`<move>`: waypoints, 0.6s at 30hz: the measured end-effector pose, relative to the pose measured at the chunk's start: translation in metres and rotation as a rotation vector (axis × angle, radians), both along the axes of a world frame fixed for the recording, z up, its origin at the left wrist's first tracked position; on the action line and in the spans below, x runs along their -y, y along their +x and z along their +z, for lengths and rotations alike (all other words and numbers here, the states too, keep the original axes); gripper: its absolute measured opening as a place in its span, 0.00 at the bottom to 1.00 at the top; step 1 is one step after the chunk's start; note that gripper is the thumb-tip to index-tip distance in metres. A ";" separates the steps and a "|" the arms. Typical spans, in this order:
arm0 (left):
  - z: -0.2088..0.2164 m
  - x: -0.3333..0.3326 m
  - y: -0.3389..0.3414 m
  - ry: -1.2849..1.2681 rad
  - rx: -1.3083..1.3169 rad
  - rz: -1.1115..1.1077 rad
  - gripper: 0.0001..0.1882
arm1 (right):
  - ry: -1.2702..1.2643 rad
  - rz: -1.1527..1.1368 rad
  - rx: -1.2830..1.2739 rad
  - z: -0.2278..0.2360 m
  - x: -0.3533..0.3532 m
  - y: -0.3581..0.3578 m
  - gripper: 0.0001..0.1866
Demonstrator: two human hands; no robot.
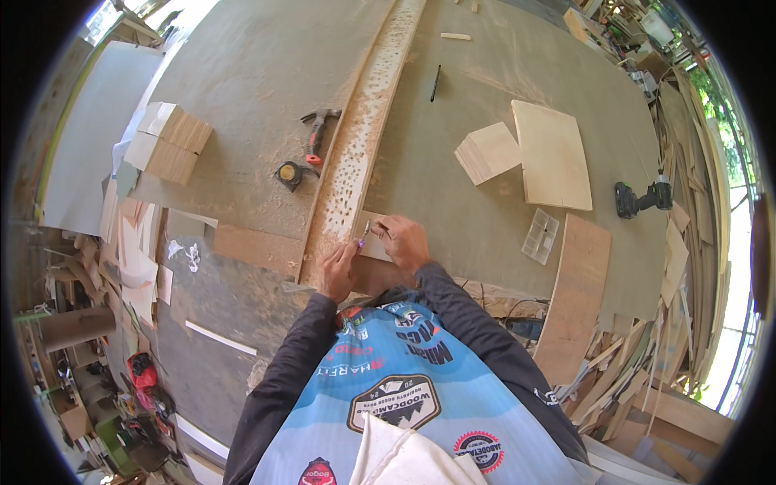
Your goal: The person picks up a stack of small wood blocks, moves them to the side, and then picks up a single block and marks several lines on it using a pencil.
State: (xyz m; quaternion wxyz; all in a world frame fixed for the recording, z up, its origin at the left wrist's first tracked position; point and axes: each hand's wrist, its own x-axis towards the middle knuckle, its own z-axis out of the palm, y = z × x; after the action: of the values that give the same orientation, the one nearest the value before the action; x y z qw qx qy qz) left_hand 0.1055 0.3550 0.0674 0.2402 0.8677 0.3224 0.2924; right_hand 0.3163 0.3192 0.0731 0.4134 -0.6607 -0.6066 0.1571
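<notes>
In front of my body, my left hand [338,270] pinches a small slim piece with a metallic shaft and a purple part [363,240]; its exact kind is too small to tell. My right hand [406,241] is closed just beside it, fingertips curled near the top of the shaft. What those fingers grip, if anything, does not show. Beneath both hands lies a pale wooden board [377,249] at the near edge of the workbench. A long wooden channel [353,155], its light floor strewn with wood chips, runs away from me just past my left hand.
Left of the channel lie a claw hammer [316,136] and a tape measure [288,175], with stacked wood blocks [171,143] farther left. To the right are a wood block stack [488,153], a pale panel [553,153], a clear compartment box [540,236], a cordless drill [643,196] and a thin black rod [436,83].
</notes>
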 end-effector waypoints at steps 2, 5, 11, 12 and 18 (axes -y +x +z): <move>-0.001 0.001 0.000 0.015 -0.024 0.006 0.25 | -0.005 -0.035 -0.154 0.001 0.000 -0.004 0.06; -0.005 0.002 -0.002 0.017 -0.038 0.014 0.26 | -0.247 -0.139 -0.625 -0.001 -0.003 -0.013 0.10; -0.012 0.008 0.001 0.076 0.018 0.050 0.28 | -0.582 0.011 -1.021 0.010 -0.010 -0.016 0.12; -0.010 0.009 0.003 0.059 0.016 0.059 0.28 | -0.530 0.081 -0.990 0.004 -0.010 -0.018 0.11; 0.003 0.009 0.010 -0.014 0.008 0.087 0.28 | -0.529 0.005 -1.241 -0.001 -0.013 -0.023 0.11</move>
State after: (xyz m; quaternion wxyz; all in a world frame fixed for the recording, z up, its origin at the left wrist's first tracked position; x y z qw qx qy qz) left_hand 0.1153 0.3457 0.0701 0.2345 0.8499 0.3610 0.3040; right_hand 0.2935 0.3322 0.0725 0.5094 -0.5256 -0.1992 0.6516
